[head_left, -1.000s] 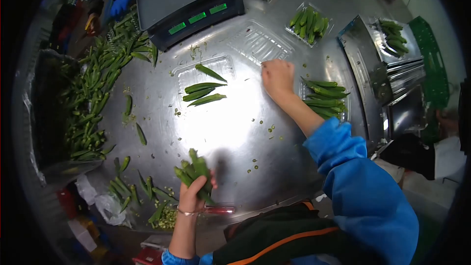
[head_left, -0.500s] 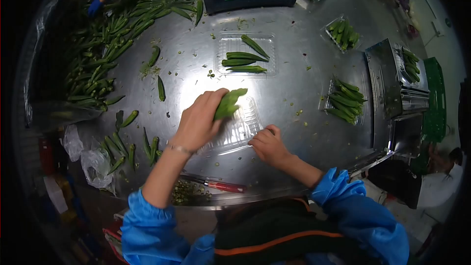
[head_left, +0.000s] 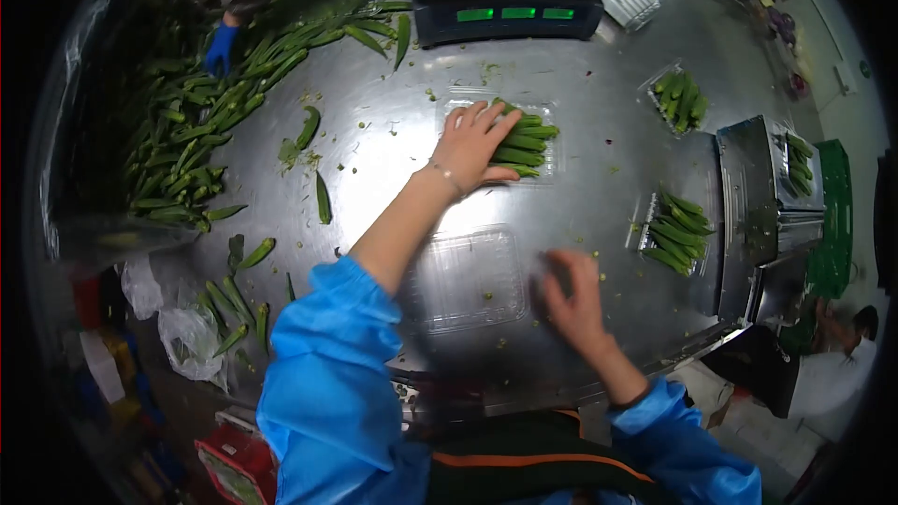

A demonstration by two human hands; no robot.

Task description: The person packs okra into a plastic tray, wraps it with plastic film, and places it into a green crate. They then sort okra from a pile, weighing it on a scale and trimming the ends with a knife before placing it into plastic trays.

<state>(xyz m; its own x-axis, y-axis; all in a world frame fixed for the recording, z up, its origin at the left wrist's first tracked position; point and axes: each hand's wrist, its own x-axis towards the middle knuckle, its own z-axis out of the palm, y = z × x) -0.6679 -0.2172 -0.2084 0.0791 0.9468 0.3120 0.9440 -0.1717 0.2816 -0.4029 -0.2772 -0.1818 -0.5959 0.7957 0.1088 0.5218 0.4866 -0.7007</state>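
Observation:
My left hand (head_left: 470,145) is over the far clear plastic tray (head_left: 451,105), its fingers and thumb around okra pods (head_left: 529,142) that lie side by side in it. Part of the pods is hidden under the hand. A second clear tray (head_left: 472,313) lies nearer to me, with a small green bit in it. To the right of that tray, my right hand (head_left: 575,297) is raised with fingers apart and nothing in it; its fingertips are blurred.
A scale (head_left: 510,5) with green digits stands at the back. Heaped okra (head_left: 187,150) fills the left side, where another person's blue-gloved hand (head_left: 221,49) reaches in. Packed okra trays (head_left: 678,234) sit at right, beside a metal machine (head_left: 745,187). A plastic bag (head_left: 192,323) lies at the left edge.
My left hand has moved away from me, carrying okra from above the near tray to the far one. My right hand has let go of the near tray and moved right.

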